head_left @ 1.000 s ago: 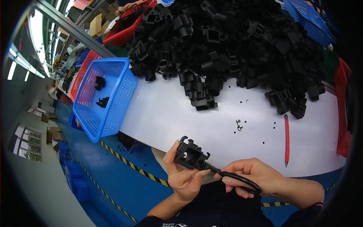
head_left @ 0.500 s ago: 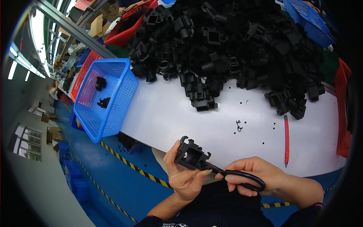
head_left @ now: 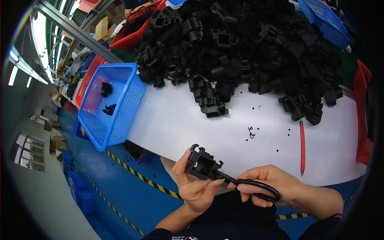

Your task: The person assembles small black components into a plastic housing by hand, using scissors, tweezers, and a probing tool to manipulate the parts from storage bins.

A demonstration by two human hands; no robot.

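Near the table's front edge, my left hand [head_left: 196, 192] grips a black moulded plastic part [head_left: 203, 165] with a square opening and small hooked tabs. My right hand [head_left: 272, 185] is closed around the handles of black-handled scissors [head_left: 262, 189]. Their narrow blades reach left to the lower right edge of the part, beside my left fingertips; the blade tips are hidden there. On the white table [head_left: 180, 124] beyond my hands lies a thin black plastic scrap [head_left: 251, 132] among several small black dots. A red pencil-like stick [head_left: 302, 148] lies to the right.
A large heap of similar black parts [head_left: 236, 52] covers the far table. At left stands a blue basket [head_left: 132, 96] with two black parts inside. A red basket [head_left: 363, 116] borders the right edge, another blue basket [head_left: 326, 24] the far right. A co-worker's arm [head_left: 138, 9] shows at the far left.
Almost nothing differs. The scissors' handles have shifted very slightly, and the whole view has moved a little; both hands keep their hold.
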